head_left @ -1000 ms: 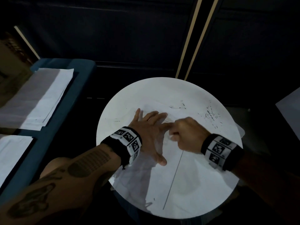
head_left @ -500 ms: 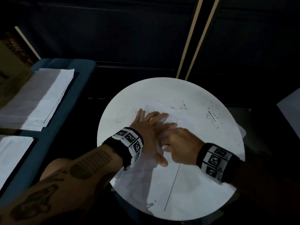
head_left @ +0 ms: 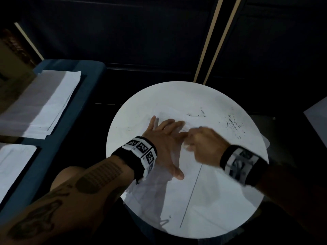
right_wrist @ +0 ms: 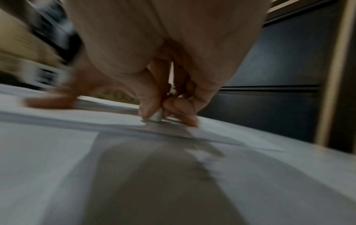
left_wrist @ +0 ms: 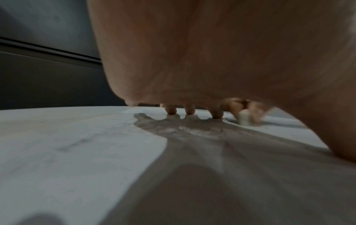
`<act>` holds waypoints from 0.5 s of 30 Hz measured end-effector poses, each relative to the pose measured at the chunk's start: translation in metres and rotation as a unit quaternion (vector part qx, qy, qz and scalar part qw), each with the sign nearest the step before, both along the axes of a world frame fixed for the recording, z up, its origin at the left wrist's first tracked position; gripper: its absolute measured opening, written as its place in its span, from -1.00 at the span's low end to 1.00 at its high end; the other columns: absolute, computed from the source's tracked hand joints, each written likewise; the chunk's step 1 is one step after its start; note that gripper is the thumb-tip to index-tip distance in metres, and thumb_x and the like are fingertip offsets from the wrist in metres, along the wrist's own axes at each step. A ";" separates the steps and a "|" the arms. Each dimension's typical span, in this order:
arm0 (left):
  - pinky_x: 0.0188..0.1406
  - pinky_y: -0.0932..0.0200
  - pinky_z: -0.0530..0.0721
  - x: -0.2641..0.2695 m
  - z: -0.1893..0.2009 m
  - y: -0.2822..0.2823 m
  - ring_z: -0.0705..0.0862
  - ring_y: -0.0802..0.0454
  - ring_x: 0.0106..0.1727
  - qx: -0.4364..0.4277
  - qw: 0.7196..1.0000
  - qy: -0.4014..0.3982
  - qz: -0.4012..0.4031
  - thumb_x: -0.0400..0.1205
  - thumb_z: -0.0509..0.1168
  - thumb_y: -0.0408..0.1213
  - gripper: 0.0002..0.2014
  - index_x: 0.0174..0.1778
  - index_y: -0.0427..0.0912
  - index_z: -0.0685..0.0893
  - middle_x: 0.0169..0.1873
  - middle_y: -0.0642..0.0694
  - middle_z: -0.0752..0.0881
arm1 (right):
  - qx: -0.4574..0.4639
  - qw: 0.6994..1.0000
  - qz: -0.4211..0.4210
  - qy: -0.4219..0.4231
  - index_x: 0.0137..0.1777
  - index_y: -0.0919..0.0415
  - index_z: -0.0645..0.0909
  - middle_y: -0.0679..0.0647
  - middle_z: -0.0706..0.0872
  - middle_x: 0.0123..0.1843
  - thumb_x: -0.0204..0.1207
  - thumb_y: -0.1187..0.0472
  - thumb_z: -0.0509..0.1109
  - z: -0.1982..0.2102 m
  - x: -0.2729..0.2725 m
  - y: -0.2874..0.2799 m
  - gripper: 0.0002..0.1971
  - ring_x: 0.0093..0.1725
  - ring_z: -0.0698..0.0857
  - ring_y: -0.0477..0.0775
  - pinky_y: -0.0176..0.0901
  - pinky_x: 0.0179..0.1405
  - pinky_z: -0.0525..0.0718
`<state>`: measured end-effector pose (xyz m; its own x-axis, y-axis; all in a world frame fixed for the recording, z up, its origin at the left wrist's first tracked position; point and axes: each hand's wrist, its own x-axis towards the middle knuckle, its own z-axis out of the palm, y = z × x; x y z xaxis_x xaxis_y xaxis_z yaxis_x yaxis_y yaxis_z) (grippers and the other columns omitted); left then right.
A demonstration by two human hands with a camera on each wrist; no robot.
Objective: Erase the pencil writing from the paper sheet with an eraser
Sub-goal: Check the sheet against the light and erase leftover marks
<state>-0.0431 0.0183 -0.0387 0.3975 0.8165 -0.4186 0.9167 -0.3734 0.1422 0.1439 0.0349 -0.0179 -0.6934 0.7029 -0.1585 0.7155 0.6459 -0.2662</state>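
The right hand point(head_left: 205, 145) was curled, its thumb and fingertips point(right_wrist: 152, 106) pinching a small pale eraser point(right_wrist: 157, 117) whose lower end touched the paper sheet point(head_left: 203, 191); the hand was blurred in the head view. Just beside it, the left hand point(head_left: 164, 145) lay flat on the same sheet with fingers spread and straight, fingertips point(left_wrist: 216, 113) pressed to the paper and the index finger almost meeting the right hand. The sheet lay across the middle of the round white table point(head_left: 141, 112), reaching its near edge, and carried a long thin pencil line point(head_left: 191, 197) running toward that edge. Dark specks and smudges point(head_left: 233, 124) were scattered near the table's far right edge. Well apart, to the left, stacks of paper point(head_left: 49, 106) rested on a blue surface point(head_left: 44, 167).
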 end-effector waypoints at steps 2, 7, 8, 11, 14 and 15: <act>0.68 -0.51 -0.43 -0.001 -0.002 0.000 -0.41 0.02 0.82 0.004 1.000 -0.005 0.000 0.10 0.40 0.73 0.39 0.77 0.50 -0.24 0.81 0.22 -0.35 | -0.047 0.995 0.088 0.023 -0.04 0.08 0.82 -0.01 0.80 0.07 0.42 0.48 0.47 -0.007 -0.007 -0.020 -0.71 0.08 0.78 0.14 0.03 -0.02 0.81; 0.68 -0.53 -0.40 0.001 0.001 0.001 -0.41 0.00 0.82 -0.007 1.000 0.014 -0.007 0.14 0.41 0.70 0.37 0.80 0.40 -0.16 0.81 0.17 -0.36 | 0.037 0.999 0.023 -0.008 -0.03 0.13 0.82 0.03 0.72 -0.01 0.56 0.36 0.43 -0.003 0.004 0.008 -0.83 0.03 0.75 0.20 0.05 0.03 0.75; 0.69 -0.52 -0.41 0.000 0.001 0.001 -0.41 -0.01 0.82 -0.006 1.000 0.012 -0.007 0.14 0.41 0.71 0.38 0.80 0.41 -0.18 0.81 0.18 -0.37 | 0.036 0.998 0.048 0.002 -0.10 0.13 0.82 0.03 0.74 -0.05 0.45 0.43 0.49 -0.005 0.000 0.001 -0.82 -0.03 0.77 0.19 0.04 -0.05 0.79; 0.69 -0.51 -0.41 -0.001 -0.001 0.001 -0.41 -0.01 0.82 0.004 1.000 0.007 -0.008 0.12 0.37 0.74 0.39 0.77 0.47 -0.27 0.81 0.20 -0.37 | 0.002 0.990 0.140 0.006 -0.13 0.14 0.84 0.01 0.77 -0.06 0.28 0.51 0.55 -0.010 -0.001 -0.016 -0.72 -0.05 0.80 0.16 0.03 -0.14 0.84; 0.68 -0.55 -0.38 0.000 0.001 0.001 -0.39 -0.02 0.82 0.007 1.000 0.013 -0.011 0.15 0.40 0.72 0.37 0.79 0.42 -0.20 0.82 0.16 -0.35 | 0.042 0.998 0.040 -0.015 0.04 0.15 0.83 0.01 0.69 -0.02 0.55 0.43 0.42 -0.006 0.010 0.014 -0.78 0.05 0.75 0.19 0.04 -0.01 0.78; 0.68 -0.55 -0.38 0.001 0.001 0.000 -0.39 -0.01 0.82 0.005 1.000 0.010 -0.009 0.15 0.41 0.71 0.36 0.79 0.42 -0.19 0.82 0.17 -0.34 | 0.058 0.997 0.044 -0.007 0.02 0.16 0.83 0.02 0.70 -0.04 0.51 0.44 0.43 -0.008 0.009 0.012 -0.77 0.01 0.75 0.22 0.04 -0.04 0.78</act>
